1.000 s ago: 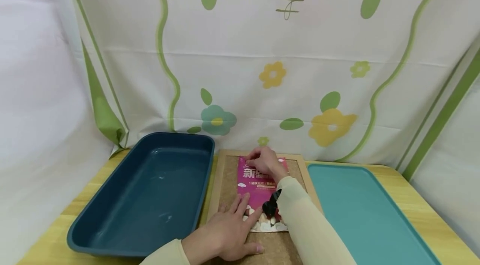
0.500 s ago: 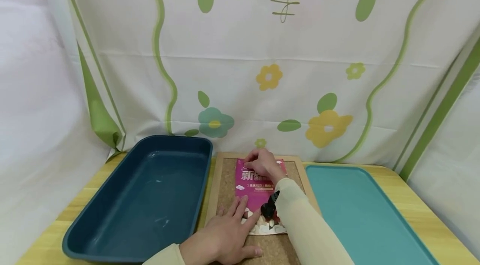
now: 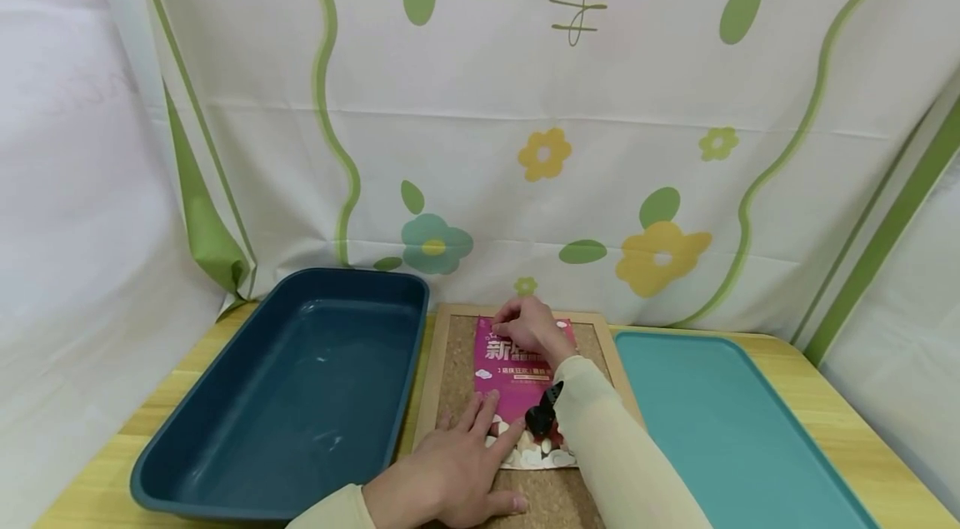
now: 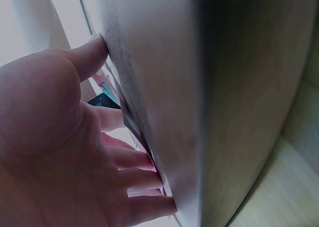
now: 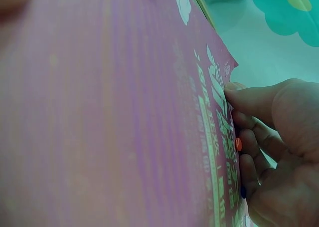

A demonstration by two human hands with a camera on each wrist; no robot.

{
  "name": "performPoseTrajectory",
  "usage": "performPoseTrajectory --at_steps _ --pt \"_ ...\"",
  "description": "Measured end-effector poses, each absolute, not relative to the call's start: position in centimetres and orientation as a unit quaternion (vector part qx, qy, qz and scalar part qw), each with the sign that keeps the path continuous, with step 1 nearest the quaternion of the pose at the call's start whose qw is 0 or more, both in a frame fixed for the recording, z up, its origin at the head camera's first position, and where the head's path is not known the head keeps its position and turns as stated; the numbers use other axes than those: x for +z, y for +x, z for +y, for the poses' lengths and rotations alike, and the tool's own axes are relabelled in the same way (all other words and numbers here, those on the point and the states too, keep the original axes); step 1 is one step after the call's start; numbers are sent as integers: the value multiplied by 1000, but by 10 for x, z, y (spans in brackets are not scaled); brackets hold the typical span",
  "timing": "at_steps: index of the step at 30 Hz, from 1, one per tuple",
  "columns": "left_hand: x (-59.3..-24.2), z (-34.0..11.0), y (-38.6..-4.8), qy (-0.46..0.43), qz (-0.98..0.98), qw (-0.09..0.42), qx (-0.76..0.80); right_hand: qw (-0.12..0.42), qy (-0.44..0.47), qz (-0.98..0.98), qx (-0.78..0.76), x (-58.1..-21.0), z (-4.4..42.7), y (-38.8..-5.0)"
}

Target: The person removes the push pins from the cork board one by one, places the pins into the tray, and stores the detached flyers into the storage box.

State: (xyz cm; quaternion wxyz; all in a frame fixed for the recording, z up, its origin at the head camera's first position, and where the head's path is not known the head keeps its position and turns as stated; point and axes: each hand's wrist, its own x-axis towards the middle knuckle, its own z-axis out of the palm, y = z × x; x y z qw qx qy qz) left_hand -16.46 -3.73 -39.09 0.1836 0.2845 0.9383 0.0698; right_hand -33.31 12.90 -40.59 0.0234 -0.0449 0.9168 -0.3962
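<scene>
A pink-purple poster (image 3: pixel 517 391) with white lettering lies on a cork board (image 3: pixel 543 489) that has a light wooden frame. My left hand (image 3: pixel 457 466) rests flat near the poster's lower left, fingers spread over its edge and thumb on the cork. In the left wrist view, those fingertips (image 4: pixel 154 179) touch the sheet. Near the poster's top left, my right hand (image 3: pixel 528 325) sets its thumb against the paper. Its other fingers are curled, and a small orange push pin (image 5: pixel 238 144) and a dark blue one (image 5: pixel 243 192) show beside them. What lies under the thumb is hidden.
A deep dark-blue tray (image 3: pixel 300 396) stands left of the board. A flat teal tray (image 3: pixel 720 412) lies to its right. Both are on a wood-grain table (image 3: pixel 847 421), with a flower-printed cloth (image 3: pixel 480 179) hanging behind.
The view has shifted slightly back and forth. Both hands, the poster and the board keep the same places relative to each other.
</scene>
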Motion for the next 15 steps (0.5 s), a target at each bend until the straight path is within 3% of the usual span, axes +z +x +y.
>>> performPoseTrajectory --at_steps 15 --pt "-390 -37 -162 289 939 172 69 26 -43 914 -402 -405 130 -333"
